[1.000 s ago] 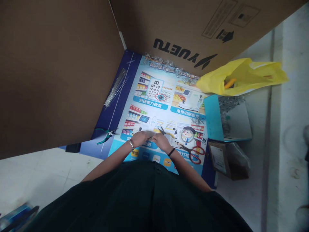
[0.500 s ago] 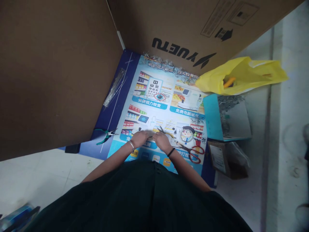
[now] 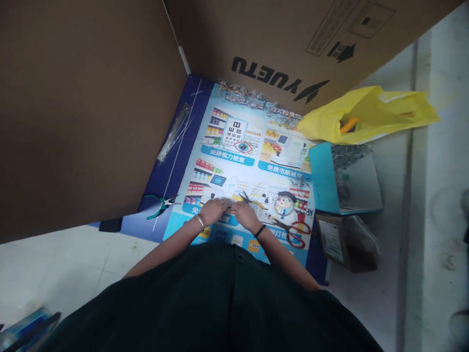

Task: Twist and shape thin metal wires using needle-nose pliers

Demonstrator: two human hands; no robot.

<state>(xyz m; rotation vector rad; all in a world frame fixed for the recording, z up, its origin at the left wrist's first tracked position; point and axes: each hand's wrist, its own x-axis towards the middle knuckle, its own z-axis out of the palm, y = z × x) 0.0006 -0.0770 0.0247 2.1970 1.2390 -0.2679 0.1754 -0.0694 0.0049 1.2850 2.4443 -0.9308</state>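
Observation:
My left hand and my right hand come close together over the lower middle of a printed poster. Both have their fingers pinched. A small dark piece shows between the fingertips, too tiny to name. Just beyond my right hand lies a pair of yellow-handled scissors, partly hidden by that hand. Red-handled scissors rest to the right of my right wrist. Off to the left of my left hand are green-handled pliers, with their jaws pointing right.
Cardboard panels rise at the left and far side. Thin wires lie on the blue strip. Wire scraps line the poster's far edge. To the right are a yellow bag, a blue open box and a small brown box.
The two hands stay pinched together in nearly the same place. Only a very slight shift of the whole view is visible.

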